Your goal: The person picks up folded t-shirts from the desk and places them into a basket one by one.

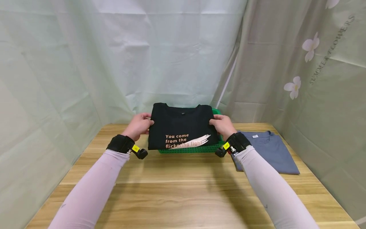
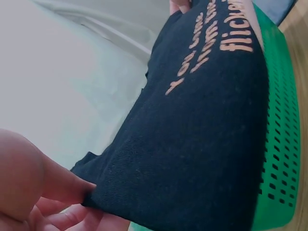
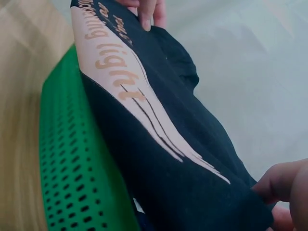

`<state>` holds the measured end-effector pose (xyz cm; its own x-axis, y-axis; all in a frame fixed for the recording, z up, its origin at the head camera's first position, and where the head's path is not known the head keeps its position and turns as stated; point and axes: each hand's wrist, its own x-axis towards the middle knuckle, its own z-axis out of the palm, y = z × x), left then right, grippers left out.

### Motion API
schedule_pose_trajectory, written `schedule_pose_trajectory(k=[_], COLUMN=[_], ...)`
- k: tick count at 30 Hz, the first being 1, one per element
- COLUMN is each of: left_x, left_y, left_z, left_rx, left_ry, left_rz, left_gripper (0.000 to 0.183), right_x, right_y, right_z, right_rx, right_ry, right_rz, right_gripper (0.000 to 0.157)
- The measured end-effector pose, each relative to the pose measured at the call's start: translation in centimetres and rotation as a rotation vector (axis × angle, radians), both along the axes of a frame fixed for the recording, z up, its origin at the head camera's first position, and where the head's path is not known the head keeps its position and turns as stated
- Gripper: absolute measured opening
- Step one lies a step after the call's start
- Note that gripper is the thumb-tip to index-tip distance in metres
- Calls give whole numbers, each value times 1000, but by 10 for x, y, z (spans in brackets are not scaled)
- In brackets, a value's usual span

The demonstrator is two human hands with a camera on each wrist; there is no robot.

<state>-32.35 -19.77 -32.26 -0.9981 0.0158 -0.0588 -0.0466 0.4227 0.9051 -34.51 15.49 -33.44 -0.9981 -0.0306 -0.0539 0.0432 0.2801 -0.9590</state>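
- The left hand point(image 1: 138, 125) pinches 1 side of the folded black shirt point(image 1: 183, 124); the right hand point(image 1: 225, 125) pinches the opposite side.
- The shirt is over the green basket point(image 1: 200, 149), hiding most of it; whether they touch is not clear.
- Probably the 2 hands should remain level, with light tension, so the fold stays flat and its near edge does not catch.

Shirt point(image 1: 183, 122) over basket point(image 1: 197, 149) on table point(image 1: 171, 197), second shirt point(image 1: 271, 152) (also on table) to the right, curtain point(image 1: 171, 54) behind
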Motion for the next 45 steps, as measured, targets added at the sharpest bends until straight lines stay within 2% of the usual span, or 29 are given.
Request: schedule_pose_trajectory(k=[6, 10, 16, 21, 24, 30, 36, 42, 45], left_x=[-12, -22, -36, -42, -42, -40, -33, -21, -15], left_y=[14, 22, 27, 30, 30, 26, 27, 39, 47], left_z=[4, 6, 6, 4, 3, 0, 2, 2, 0], left_rx=[8, 45, 75, 81, 56, 4, 33, 55, 68], left_ry=[33, 47, 48, 51, 80, 129, 122, 119, 116], left_rz=[41, 69, 116, 133, 111, 69, 40, 14, -28], left_gripper=[55, 54, 53, 52, 51, 46, 46, 45, 45], right_x=[-8, -13, -22, -28, -29, -21, -15, -10, -6], right_y=[4, 6, 6, 4, 6, 12, 19, 22, 24], right_z=[5, 7, 10, 8, 6, 7, 9, 6, 6], right_rx=[12, 12, 21, 42, 35, -50, -52, -59, -51], right_ry=[10, 9, 12, 20, 15, 34, 36, 18, 27], right_rz=[-24, -37, -59, -76, -78, -56, -17, 9, 17], right_gripper=[53, 55, 52, 54, 59, 65, 63, 61, 59])
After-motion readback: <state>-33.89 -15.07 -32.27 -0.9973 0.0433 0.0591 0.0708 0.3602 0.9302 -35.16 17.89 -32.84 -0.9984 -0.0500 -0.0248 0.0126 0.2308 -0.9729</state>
